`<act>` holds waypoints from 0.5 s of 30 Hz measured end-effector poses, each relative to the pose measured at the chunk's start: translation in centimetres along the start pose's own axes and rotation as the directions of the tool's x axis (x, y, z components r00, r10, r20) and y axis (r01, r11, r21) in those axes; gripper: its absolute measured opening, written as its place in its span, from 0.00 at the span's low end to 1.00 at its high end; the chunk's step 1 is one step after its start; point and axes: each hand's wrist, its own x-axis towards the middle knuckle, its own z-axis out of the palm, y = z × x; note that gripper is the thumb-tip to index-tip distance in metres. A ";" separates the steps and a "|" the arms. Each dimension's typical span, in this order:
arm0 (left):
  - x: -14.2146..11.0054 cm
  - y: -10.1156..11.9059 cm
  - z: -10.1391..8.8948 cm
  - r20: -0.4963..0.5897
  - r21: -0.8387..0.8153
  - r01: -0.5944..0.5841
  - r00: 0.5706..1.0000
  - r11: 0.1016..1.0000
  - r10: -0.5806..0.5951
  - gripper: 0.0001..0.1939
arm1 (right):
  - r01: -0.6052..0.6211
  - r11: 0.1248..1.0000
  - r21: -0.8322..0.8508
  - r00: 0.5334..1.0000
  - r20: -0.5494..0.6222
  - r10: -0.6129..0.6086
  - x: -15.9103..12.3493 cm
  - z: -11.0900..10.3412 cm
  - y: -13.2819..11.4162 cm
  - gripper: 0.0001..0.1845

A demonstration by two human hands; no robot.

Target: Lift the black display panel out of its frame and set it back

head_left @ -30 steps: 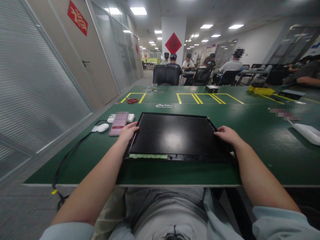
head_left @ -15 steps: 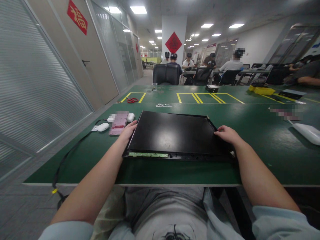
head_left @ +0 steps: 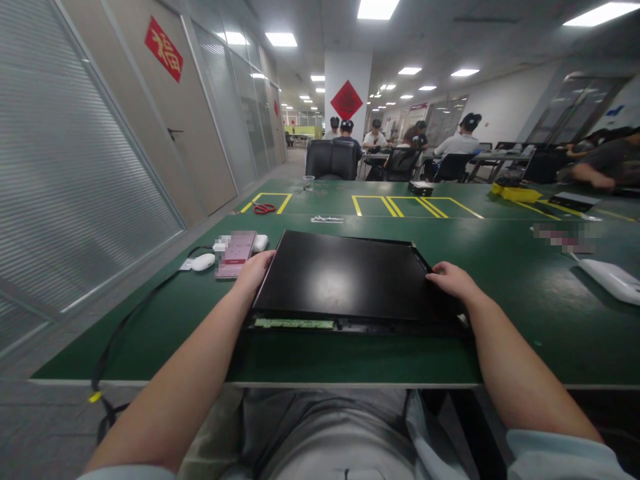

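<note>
At the display (head_left: pixel 335 277), left hand (head_left: pixel 256 270) and right hand (head_left: pixel 451 279) clasp opposite sides

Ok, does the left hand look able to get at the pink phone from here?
Probably yes: the pink phone lies just beside the left hand, with nothing visible between them, though that hand is occupied at the left edge of the black panel.

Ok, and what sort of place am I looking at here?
Probably an open-plan office with a work area: people sit on office chairs beyond, a glass partition runs along the left, and the green worktable carries yellow marking lines.
</note>
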 end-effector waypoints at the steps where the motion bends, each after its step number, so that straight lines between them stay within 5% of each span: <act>1: 0.0 -0.1 -0.1 0.003 0.020 -0.008 1.000 1.000 0.008 0.13 | 0.002 1.000 0.000 1.000 -0.005 -0.002 0.0 0.0 0.0 0.12; 11: -2.0 0.5 0.3 0.106 0.011 -0.018 0.994 1.000 0.017 0.17 | -0.023 0.997 0.071 1.000 -0.009 0.024 -1.0 -0.2 -0.6 0.11; 15: -1.9 0.7 0.2 0.111 -0.022 -0.034 0.993 0.999 0.036 0.18 | -0.022 0.992 0.122 0.999 -0.027 0.026 -1.2 -0.2 -0.8 0.19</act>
